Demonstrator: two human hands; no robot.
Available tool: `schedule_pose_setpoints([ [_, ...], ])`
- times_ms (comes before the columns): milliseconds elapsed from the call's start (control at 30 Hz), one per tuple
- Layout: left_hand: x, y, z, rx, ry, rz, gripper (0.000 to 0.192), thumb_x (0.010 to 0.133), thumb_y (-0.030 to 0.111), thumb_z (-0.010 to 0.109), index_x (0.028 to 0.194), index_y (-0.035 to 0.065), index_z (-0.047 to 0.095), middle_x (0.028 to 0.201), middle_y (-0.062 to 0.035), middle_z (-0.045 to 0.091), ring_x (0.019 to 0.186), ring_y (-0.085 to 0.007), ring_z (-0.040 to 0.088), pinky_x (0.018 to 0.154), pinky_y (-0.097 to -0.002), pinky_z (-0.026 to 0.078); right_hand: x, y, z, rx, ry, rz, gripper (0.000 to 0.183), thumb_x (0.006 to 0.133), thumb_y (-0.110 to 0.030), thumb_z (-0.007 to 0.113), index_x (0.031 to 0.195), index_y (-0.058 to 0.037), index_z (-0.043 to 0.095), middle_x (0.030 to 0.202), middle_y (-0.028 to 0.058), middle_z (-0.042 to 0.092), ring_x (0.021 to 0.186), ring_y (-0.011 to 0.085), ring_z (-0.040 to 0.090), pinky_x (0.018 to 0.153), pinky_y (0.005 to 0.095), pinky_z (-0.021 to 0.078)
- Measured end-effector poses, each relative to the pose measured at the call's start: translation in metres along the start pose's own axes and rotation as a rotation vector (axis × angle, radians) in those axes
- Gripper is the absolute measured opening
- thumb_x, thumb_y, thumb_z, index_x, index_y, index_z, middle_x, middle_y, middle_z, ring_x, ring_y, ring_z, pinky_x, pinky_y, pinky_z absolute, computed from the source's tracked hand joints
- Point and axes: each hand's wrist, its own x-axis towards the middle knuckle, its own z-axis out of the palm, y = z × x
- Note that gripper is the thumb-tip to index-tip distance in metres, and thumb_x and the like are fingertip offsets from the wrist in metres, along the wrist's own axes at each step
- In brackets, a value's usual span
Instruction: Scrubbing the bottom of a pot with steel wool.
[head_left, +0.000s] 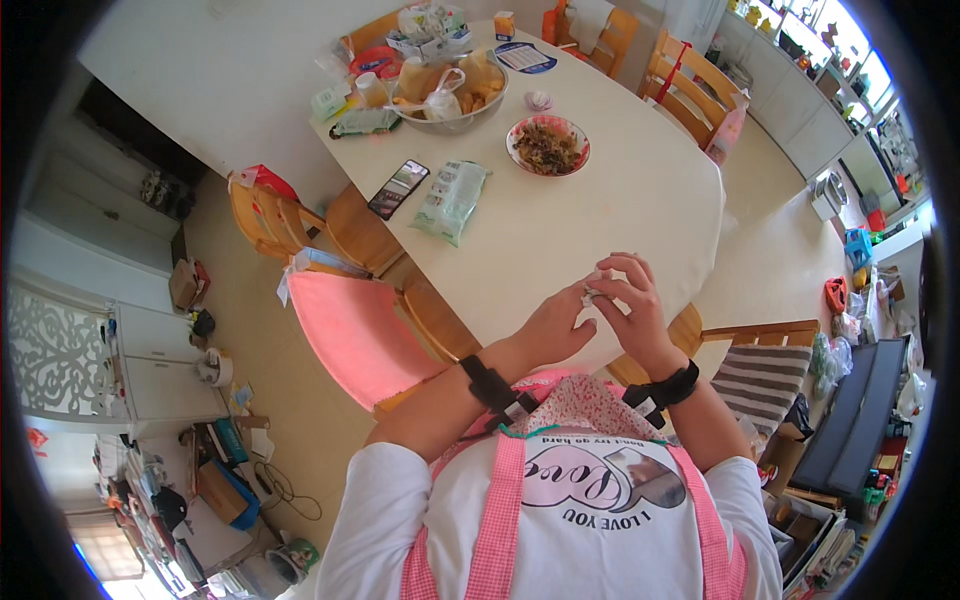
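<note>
My left hand (553, 324) and my right hand (634, 306) meet above the near part of the table. A small crumpled white thing, perhaps a tissue or wipe (589, 295), shows between them. My right thumb and forefinger pinch it against the fingertips of my left hand. The left thumb stands apart from it, and the left fingertips are partly hidden. Farther off, a red-rimmed bowl (583, 156) holds dark, shredded food. A green-and-white soft packet (451, 201), which looks like wet wipes, lies left of the bowl, beside a phone (399, 189) with a lit screen.
A large metal basin (454, 124) with bread-like food and a plastic bag stands at the table's (637, 217) far left. Near it are a paper cup (371, 88) and another packet (367, 122). Wooden chairs surround the table, one with a pink cover (356, 330), another with a striped cloth (763, 382).
</note>
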Motion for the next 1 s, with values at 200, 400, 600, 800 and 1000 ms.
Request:
schedule_pose_setpoints([
  [200, 0.000, 0.005, -0.002, 0.059, -0.121, -0.082, 0.045, 0.075, 0.001, 0.054, 0.119, 0.0004, 0.048, 0.111, -0.0206, 0.056, 0.101, -0.0367, 0.055, 0.085, -0.0399, 0.045, 0.005, 0.018, -0.004, 0.293, -0.136, 0.147, 0.011, 0.077, -0.004, 0.062, 0.087, -0.0039, 0.063, 0.098, 0.0066, 0.057, 0.092, 0.0220, 0.053, 0.081, 0.0305, 0.0411],
  [400, 0.015, 0.007, -0.011, -0.065, -0.105, -0.013, 0.045, 0.075, 0.001, 0.055, 0.120, -0.0006, 0.049, 0.112, -0.0186, 0.057, 0.105, -0.0328, 0.056, 0.090, -0.0375, 0.044, -0.003, 0.017, -0.006, 0.899, 0.010, 0.588, 0.015, 0.088, -0.006, 0.053, 0.095, 0.0036, 0.062, 0.099, 0.0050, 0.057, 0.086, 0.0115, 0.052, 0.077, 0.0257, 0.0418],
  [600, 0.014, 0.013, -0.013, -0.032, -0.101, -0.002, 0.049, 0.073, 0.000, 0.056, 0.121, 0.0024, 0.051, 0.116, -0.0160, 0.056, 0.107, -0.0295, 0.055, 0.093, -0.0382, 0.043, -0.006, 0.014, -0.014, 0.868, 0.134, 0.555, 0.017, 0.089, -0.005, 0.051, 0.099, 0.0043, 0.061, 0.103, 0.0055, 0.058, 0.085, 0.0094, 0.051, 0.076, 0.0237, 0.0418],
  [800, 0.017, 0.003, -0.022, 0.725, -0.174, 0.408, 0.040, 0.077, 0.013, 0.051, 0.117, 0.0108, 0.056, 0.120, -0.0090, 0.053, 0.113, -0.0247, 0.049, 0.099, -0.0422, 0.036, -0.013, 0.025, -0.017, 0.821, 0.227, 0.615, 0.020, 0.090, -0.005, 0.050, 0.104, 0.0029, 0.061, 0.098, 0.0034, 0.062, 0.084, 0.0079, 0.051, 0.076, 0.0221, 0.0415],
  [1000, 0.017, 0.005, -0.027, 0.741, -0.197, 0.458, 0.036, 0.080, 0.015, 0.048, 0.114, 0.0094, 0.057, 0.121, -0.0066, 0.053, 0.116, -0.0244, 0.046, 0.102, -0.0444, 0.033, -0.020, 0.030, -0.017, 0.787, 0.229, 0.599, 0.019, 0.089, -0.003, 0.049, 0.104, 0.0037, 0.060, 0.103, 0.0049, 0.061, 0.086, 0.0084, 0.052, 0.078, 0.0224, 0.0422],
])
